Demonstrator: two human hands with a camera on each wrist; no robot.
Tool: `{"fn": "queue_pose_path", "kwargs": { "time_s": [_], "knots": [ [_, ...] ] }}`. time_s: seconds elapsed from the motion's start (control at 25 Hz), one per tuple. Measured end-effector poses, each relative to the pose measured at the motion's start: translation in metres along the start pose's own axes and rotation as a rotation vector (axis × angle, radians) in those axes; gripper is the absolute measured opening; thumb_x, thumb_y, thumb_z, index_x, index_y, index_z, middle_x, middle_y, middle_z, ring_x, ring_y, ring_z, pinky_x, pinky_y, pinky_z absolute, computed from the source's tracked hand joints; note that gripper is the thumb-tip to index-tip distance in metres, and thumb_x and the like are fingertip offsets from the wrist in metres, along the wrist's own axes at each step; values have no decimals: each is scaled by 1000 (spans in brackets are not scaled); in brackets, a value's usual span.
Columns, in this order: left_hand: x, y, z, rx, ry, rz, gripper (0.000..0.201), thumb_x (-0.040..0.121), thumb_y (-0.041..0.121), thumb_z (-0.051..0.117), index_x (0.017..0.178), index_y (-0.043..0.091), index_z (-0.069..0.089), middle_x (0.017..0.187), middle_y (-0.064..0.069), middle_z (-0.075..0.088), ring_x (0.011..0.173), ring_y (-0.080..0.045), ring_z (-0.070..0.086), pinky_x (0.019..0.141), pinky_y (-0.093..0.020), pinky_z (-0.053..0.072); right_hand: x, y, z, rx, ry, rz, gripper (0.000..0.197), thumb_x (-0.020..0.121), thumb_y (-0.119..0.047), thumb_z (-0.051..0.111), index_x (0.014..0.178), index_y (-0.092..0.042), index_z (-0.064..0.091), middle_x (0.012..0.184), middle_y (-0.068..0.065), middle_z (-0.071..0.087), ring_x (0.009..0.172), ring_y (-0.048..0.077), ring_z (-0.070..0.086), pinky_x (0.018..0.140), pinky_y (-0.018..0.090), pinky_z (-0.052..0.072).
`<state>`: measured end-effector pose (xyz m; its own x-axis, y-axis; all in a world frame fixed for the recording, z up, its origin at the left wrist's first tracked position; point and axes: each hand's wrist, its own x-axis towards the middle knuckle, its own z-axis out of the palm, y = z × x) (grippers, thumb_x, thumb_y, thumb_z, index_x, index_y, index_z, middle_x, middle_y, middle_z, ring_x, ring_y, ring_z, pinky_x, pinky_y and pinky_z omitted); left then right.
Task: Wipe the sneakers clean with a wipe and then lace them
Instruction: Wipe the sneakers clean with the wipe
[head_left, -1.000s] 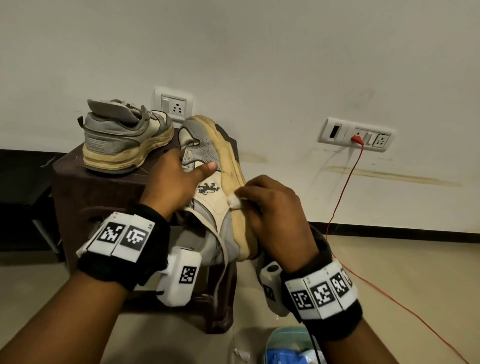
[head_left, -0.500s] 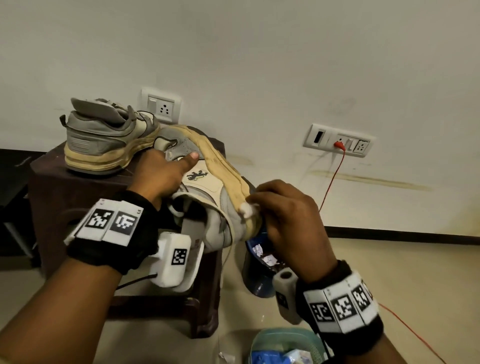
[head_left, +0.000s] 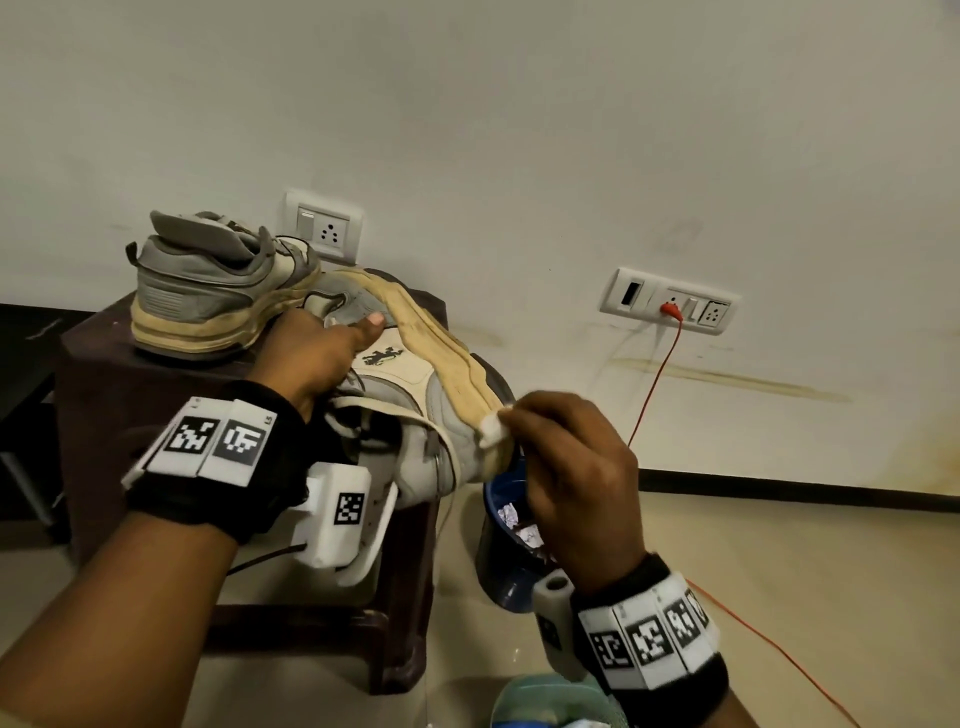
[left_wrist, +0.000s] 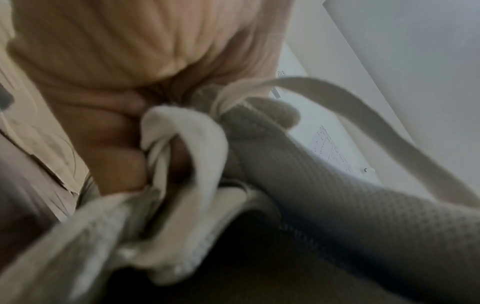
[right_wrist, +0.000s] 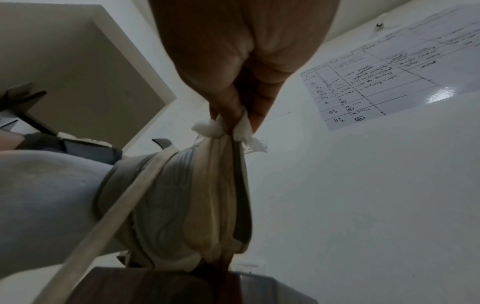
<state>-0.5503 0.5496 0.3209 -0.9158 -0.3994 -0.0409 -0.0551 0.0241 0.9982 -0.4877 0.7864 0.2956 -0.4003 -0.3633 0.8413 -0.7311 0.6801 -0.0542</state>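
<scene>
while the right hand (head_left: 571, 467) pinches a small white wipe (head_left: 491, 423) and the left hand (head_left: 306, 358) grips a grey and cream sneaker (head_left: 415, 384), crumpled white wipes (head_left: 511, 514) sit in the round blue bin (head_left: 498, 571) beside the dark brown stool (head_left: 104, 374) by the white wall (head_left: 519, 130).

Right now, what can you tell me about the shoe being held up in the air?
The held sneaker is grey mesh and cream panels with a yellowed, grimy sole and a small dark horse logo. It lies tipped on its side, sole edge up, above the brown stool. The left hand grips its upper; the right hand pinches a white wipe against the sole's heel end. A flat lace hangs loose.
</scene>
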Motion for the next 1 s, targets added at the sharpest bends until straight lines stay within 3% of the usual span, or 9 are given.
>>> {"fn": "queue_pose_path", "kwargs": {
  "time_s": [0.12,0.24,0.44,0.68,0.84,1.0],
  "knots": [
    [2,0,-5,-27,-11,-32,52,72,46,76,106,7,65,99,-11,71,90,-34,67,88,-52,52,7,-7,6,41,30,5,19,85,-9,58,96,-2,71,98,12,65,91,19,60,78,25,51],
    [3,-1,-3,7,-7,0,43,76,41,76,101,9,66,96,-9,71,88,-31,67,86,-46,53,-22,-5,4,34,-9,-19,16,85,-6,61,96,-2,71,100,12,65,95,19,60,79,27,52],
    [4,-2,4,121,48,49,56,69,53,74,104,10,65,102,-8,70,94,-31,65,91,-48,51,-32,1,3,-30,-44,-25,22,77,3,71,98,-2,71,99,12,66,93,21,60,78,26,52],
    [2,-4,10,316,59,165,61,68,61,68,105,13,67,106,-9,69,98,-31,64,91,-44,51,24,-4,12,-4,-280,7,23,77,-9,73,100,-11,73,96,5,67,85,20,61,71,33,54],
    [1,-5,9,343,71,170,65,64,68,65,102,15,67,102,-8,69,94,-29,64,87,-44,52,78,-8,34,36,-375,54,20,81,-5,66,98,-11,74,92,7,69,81,23,63,71,41,53],
    [1,-5,6,300,49,140,67,57,69,66,97,16,68,97,-6,70,90,-27,65,85,-44,53,79,-13,19,60,-543,-68,22,80,-1,65,98,-12,73,95,5,69,84,20,64,75,37,54]
  ]
}}
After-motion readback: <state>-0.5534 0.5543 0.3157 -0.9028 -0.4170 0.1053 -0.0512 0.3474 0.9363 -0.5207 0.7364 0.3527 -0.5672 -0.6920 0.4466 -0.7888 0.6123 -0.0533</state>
